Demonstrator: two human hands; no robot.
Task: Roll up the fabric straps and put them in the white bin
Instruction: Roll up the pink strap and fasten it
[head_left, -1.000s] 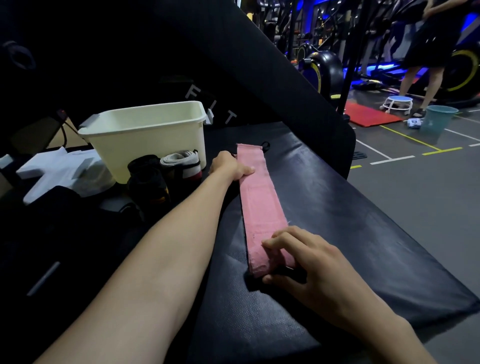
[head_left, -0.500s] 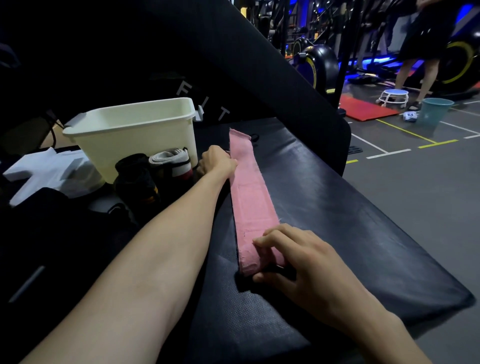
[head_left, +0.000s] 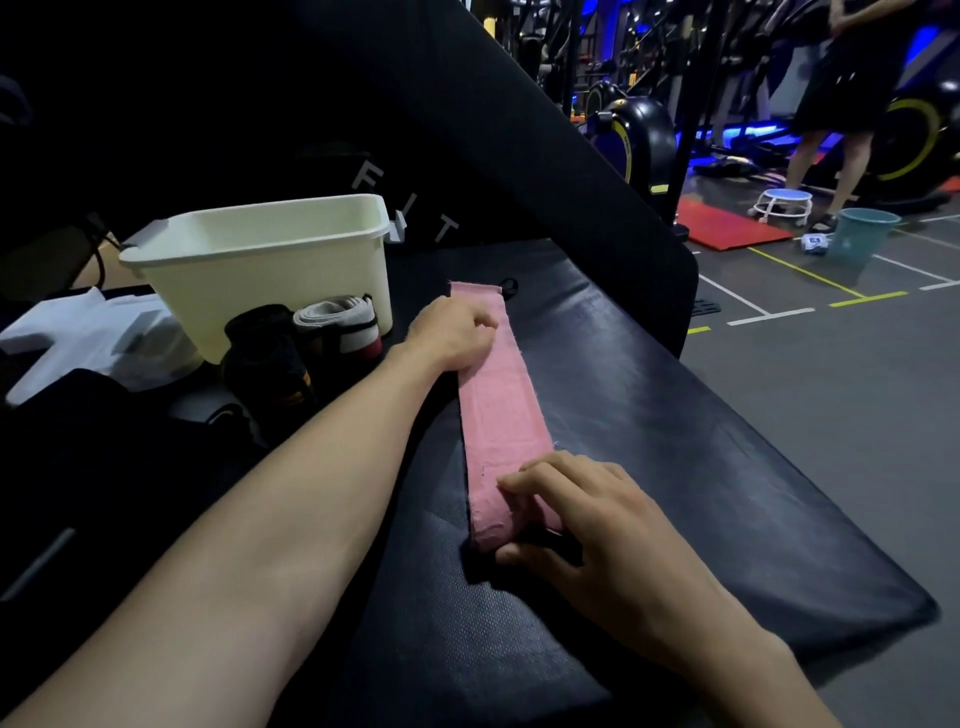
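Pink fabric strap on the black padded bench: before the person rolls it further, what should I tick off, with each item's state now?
1. Pink fabric strap lies flat and straight on the black padded bench: ok.
2. Right hand grips the started roll at the near end: ok.
3. Left hand rests on the far end: ok.
4. Roll tightness: cannot tell.
5. White plastic bin upright beside the bench: ok.
6. Room inside the bin: cannot tell.
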